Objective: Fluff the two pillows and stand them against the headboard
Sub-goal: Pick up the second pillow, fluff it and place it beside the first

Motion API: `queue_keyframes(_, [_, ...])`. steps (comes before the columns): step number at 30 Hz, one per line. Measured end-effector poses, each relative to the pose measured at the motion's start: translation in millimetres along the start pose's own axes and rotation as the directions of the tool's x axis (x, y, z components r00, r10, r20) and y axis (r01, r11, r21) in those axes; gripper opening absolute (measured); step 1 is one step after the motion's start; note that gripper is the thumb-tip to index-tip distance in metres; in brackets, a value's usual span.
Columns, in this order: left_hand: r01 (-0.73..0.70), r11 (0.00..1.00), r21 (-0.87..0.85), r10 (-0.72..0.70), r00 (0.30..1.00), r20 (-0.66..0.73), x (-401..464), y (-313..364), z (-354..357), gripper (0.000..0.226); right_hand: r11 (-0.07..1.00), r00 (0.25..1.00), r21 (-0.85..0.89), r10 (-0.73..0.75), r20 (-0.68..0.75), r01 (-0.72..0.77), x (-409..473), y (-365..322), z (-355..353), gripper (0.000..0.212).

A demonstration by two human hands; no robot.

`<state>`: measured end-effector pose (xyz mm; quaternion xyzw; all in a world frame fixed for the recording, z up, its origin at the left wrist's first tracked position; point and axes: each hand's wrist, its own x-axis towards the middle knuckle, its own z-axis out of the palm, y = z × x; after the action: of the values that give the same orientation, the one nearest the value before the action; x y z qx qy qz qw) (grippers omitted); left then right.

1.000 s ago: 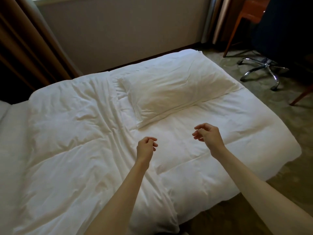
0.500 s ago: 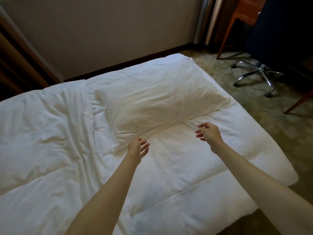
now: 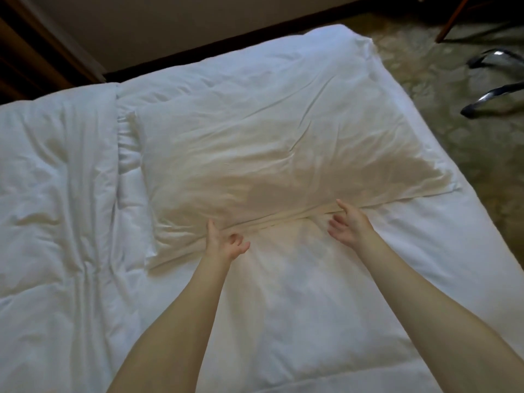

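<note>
White pillow [image 3: 263, 154] lying flat on duvet [image 3: 62, 194], left hand [image 3: 224, 242] and right hand [image 3: 347, 225] at its near edge, each grip apart, palms up, holding nothing

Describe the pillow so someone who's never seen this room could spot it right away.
Start at the bed, covered in a white duvet. The pillow lies flat on the duvet near the far edge, just beyond both open hands. It is one smooth raised rectangle with a flat flap border, unlike the rumpled, quilted duvet around it.
</note>
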<state>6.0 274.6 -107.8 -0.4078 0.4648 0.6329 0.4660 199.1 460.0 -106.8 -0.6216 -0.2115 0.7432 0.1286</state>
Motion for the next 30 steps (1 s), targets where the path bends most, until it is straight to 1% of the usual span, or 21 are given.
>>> queue_keyframes(2, [-0.018,1.0,-0.002,0.018,0.999,-0.042,16,3,8,0.089,0.996,0.999,0.082,0.028,0.042,-0.032,15,-2,7,0.028])
queue_keyframes(4, [-0.03,0.999,-0.015,0.029,0.997,-0.073,23,7,14,0.089,0.978,0.997,0.207,0.009,0.074,-0.024,24,-5,16,0.024])
queue_keyframes(6, [-0.055,0.998,-0.023,0.053,0.997,-0.061,26,13,23,0.084,0.938,0.995,0.346,-0.026,0.091,-0.007,31,-10,31,0.034])
queue_keyframes(8, [-0.089,0.996,-0.023,0.088,0.995,-0.044,27,20,30,0.074,0.912,0.994,0.411,-0.058,0.088,0.017,33,-15,47,0.043])
queue_keyframes(10, [-0.075,0.997,-0.012,0.075,0.996,-0.051,27,26,34,0.067,0.91,0.993,0.414,-0.078,0.093,0.033,31,-17,59,0.043])
queue_keyframes(14, [-0.002,0.997,0.072,0.005,0.999,-0.051,22,24,24,0.066,0.922,0.986,0.388,-0.074,0.147,0.012,11,-9,64,0.045])
queue_keyframes(16, [0.025,0.999,0.042,-0.026,0.999,0.028,12,19,15,0.068,0.925,0.983,0.379,-0.062,0.174,-0.009,-6,2,64,0.047])
queue_keyframes(17, [0.017,1.0,-0.01,-0.016,0.995,0.095,7,18,11,0.068,0.928,0.984,0.372,-0.048,0.173,-0.021,-16,10,63,0.048])
queue_keyframes(18, [-0.005,0.998,-0.07,0.016,0.988,0.156,0,19,9,0.068,0.934,0.987,0.358,-0.036,0.157,-0.023,-26,17,63,0.048])
queue_keyframes(19, [-0.039,0.992,-0.123,0.062,0.98,0.19,-7,21,8,0.066,0.94,0.991,0.34,-0.027,0.133,-0.02,-35,26,63,0.049])
queue_keyframes(21, [-0.118,0.978,-0.172,0.146,0.976,0.16,-26,30,0,0.055,0.942,0.991,0.335,-0.022,0.129,-0.023,-60,47,67,0.05])
queue_keyframes(24, [-0.21,0.969,-0.129,0.228,0.963,0.143,-51,46,-22,0.044,0.939,0.99,0.341,-0.011,0.144,-0.039,-97,77,76,0.052])
queue_keyframes(27, [-0.236,0.971,-0.05,0.241,0.956,0.169,-74,58,-62,0.045,0.939,0.994,0.343,-0.004,0.107,-0.033,-132,111,83,0.052])
queue_keyframes(30, [-0.27,0.963,0.029,0.261,0.949,0.175,-102,64,-122,0.044,0.949,0.996,0.313,0.014,0.083,-0.039,-176,157,83,0.05])
